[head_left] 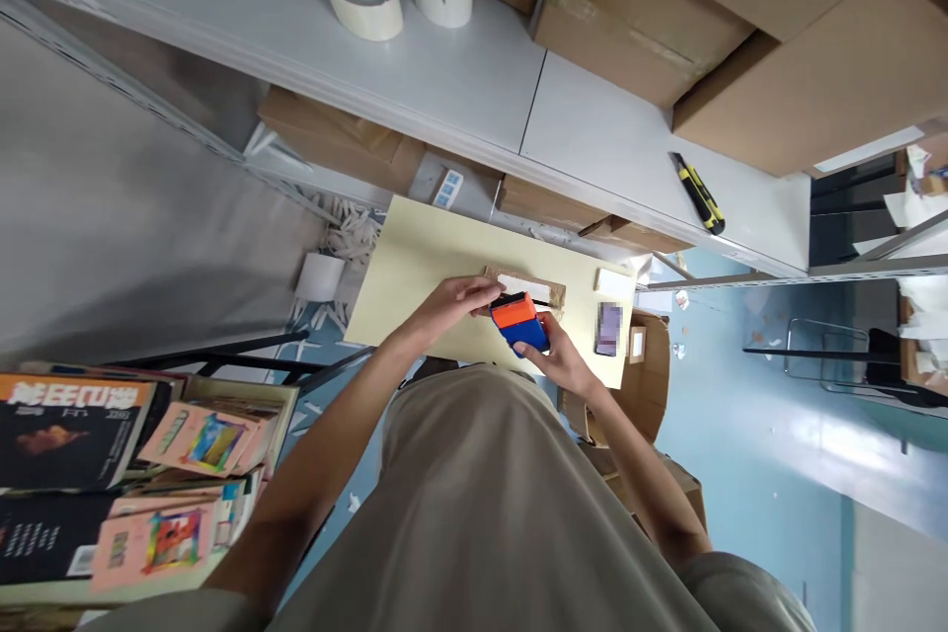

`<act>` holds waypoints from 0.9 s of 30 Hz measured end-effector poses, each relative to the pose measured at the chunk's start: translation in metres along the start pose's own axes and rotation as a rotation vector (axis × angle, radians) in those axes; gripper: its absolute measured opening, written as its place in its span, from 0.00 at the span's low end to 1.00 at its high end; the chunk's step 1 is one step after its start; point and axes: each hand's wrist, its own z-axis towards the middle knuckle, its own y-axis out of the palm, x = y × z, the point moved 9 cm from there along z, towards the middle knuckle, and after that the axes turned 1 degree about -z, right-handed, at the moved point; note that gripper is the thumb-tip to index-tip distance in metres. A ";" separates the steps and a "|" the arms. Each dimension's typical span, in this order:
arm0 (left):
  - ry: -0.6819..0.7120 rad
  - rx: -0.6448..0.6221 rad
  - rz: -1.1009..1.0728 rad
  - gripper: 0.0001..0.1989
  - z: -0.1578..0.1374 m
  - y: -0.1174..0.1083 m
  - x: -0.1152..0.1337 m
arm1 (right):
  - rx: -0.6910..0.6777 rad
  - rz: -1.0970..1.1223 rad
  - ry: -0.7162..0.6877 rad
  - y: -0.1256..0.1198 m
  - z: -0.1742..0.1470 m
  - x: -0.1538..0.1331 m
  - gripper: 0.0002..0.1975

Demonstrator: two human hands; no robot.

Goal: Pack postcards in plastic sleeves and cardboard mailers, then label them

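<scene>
Over the pale yellow tabletop [436, 252], my right hand [564, 358] grips a small blue and orange block-shaped object [520, 324] from its right side. The object is tilted, with its orange band above the blue part and a black edge along the top. I cannot make out its exact kind. My left hand [453, 306] is at its upper left corner, the fingers pressed together beside the black edge; what they pinch, if anything, is hidden. Just behind both hands lies a narrow cardboard piece with a white surface [524, 286], partly covered by the object.
A blurred phone [608, 328] lies at the table's right end near a small white-topped box [614, 281]. Above, a grey shelf [474, 104] carries two tape rolls [368, 15], a yellow utility knife [698, 195] and cartons [629, 30]. Magazines [66, 425] fill the lower left.
</scene>
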 end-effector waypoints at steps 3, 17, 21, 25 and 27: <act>0.003 -0.054 0.002 0.29 0.002 0.001 0.002 | -0.029 -0.094 0.009 0.001 -0.002 -0.010 0.26; -0.013 -0.038 -0.073 0.31 0.009 -0.018 -0.056 | -0.105 -0.443 0.172 0.005 0.010 -0.028 0.28; -0.067 0.044 -0.101 0.33 0.004 -0.022 -0.081 | -0.172 -0.526 0.276 0.002 0.015 -0.034 0.28; -0.113 0.116 -0.145 0.32 -0.006 -0.024 -0.095 | -0.224 -0.617 0.321 -0.002 0.021 -0.050 0.26; -0.103 0.112 -0.174 0.31 -0.010 -0.022 -0.094 | -0.253 -0.659 0.327 -0.002 0.025 -0.060 0.27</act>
